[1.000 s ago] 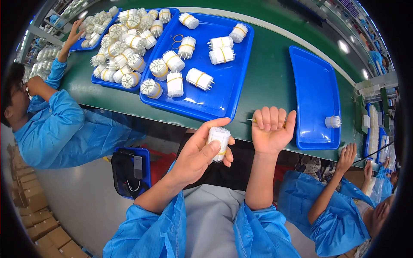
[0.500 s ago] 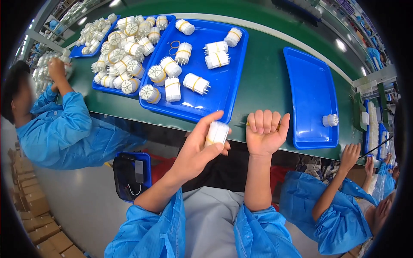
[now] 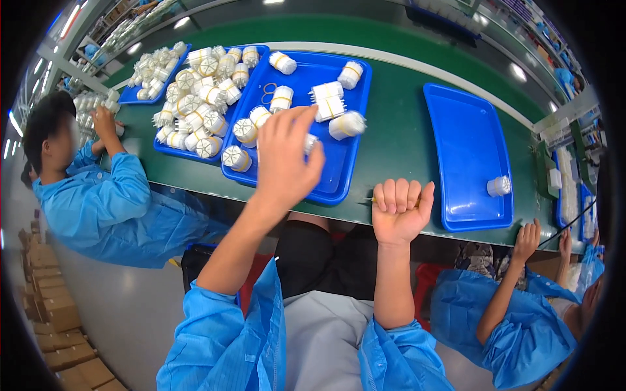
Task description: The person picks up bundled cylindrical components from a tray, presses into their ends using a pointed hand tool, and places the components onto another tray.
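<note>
My left hand (image 3: 287, 156) hangs over the middle blue tray (image 3: 339, 186), its fingers stretched and apart. Just past its fingertips a white cylindrical part (image 3: 347, 125) with pins at one end is blurred and tilted, free of the hand. Another white part (image 3: 311, 143) shows between thumb and fingers, apparently lying in the tray beneath. Similar white parts with yellow bands lie around, some hidden by the hand. My right hand (image 3: 401, 208) is closed, palm side up, at the table's front edge. A thin yellowish bit (image 3: 373, 199) sticks out at its left side; most of it is hidden.
A second blue tray (image 3: 173, 151) at left is heaped with white parts. On the right, another blue tray (image 3: 469, 163) holds one white part (image 3: 499, 186). Scissors (image 3: 268, 91) lie in the middle tray. Co-workers in blue (image 3: 98, 208) sit on both sides.
My left hand has moved forward over the middle tray and let go of the white part it held. My right hand stays closed in nearly the same place. The view has shifted slightly.
</note>
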Demonstrator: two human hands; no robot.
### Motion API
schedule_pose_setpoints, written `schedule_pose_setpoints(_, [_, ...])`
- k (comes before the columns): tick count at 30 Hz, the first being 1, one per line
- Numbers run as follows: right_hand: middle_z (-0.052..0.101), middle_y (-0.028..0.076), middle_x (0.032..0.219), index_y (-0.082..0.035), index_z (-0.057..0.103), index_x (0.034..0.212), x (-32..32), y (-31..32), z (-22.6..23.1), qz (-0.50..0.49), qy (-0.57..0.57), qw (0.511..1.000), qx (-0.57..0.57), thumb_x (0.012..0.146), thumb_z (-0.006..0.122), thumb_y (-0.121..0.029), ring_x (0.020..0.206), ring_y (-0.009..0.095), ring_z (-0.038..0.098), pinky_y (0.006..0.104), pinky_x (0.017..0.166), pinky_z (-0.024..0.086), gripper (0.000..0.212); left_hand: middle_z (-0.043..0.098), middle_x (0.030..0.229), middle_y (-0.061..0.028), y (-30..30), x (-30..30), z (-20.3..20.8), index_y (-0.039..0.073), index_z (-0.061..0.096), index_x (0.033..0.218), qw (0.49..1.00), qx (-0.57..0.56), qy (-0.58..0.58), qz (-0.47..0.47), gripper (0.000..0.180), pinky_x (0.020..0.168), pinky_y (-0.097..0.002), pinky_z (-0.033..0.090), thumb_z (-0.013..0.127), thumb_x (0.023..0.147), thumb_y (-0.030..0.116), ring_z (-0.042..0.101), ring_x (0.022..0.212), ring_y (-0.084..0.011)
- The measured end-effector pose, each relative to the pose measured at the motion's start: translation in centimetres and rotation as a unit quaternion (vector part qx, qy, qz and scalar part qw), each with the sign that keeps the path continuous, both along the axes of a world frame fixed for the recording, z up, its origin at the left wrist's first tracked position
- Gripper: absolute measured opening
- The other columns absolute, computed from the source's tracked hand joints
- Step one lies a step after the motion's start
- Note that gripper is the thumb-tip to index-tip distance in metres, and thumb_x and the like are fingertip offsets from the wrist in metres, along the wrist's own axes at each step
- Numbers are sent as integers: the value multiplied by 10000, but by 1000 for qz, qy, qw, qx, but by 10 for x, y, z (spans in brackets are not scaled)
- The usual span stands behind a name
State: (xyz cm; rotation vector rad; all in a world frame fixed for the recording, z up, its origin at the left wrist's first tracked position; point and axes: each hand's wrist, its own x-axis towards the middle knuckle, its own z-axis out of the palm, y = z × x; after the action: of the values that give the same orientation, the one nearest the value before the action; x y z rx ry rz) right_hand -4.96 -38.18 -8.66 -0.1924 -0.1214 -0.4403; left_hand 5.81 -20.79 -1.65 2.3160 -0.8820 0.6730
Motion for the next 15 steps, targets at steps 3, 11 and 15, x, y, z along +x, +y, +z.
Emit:
schedule_pose_setpoints(3, [272, -5, 533, -135, 285, 582, 2, 2, 1, 1, 2, 1000, -2, 1061, 341, -397, 506, 140, 276, 298, 511, 272, 550, 595, 1210, -153, 23, 14, 10, 55, 561, 1288, 993, 101, 31, -54, 579, 1022, -457, 380, 605, 716, -24, 511, 1162, -355])
schedule_pose_setpoints(11, [273, -4, 536, -132, 292, 589, 1, 1, -3, -2, 1, 1000, 11, 1063, 334, -397, 506, 141, 270, 300, 512, 272, 545, 624, 1112, -123, 20, 24, 3, 84, 460, 1423, 968, 226, 93, -53, 767, 1007, -429, 404, 706, 701, 10, 532, 1135, -343])
schedule_pose_setpoints(15, [274, -5, 536, -133, 297, 590, 0, 2, 0, -4, 3, 1000, -3, 1065, 330, -393, 506, 138, 273, 297, 513, 275, 542, 641, 1053, -93, 30, 14, 10, 37, 458, 1413, 973, -51, 217, -65, 668, 822, -363, 469, 702, 791, 45, 588, 911, -225])
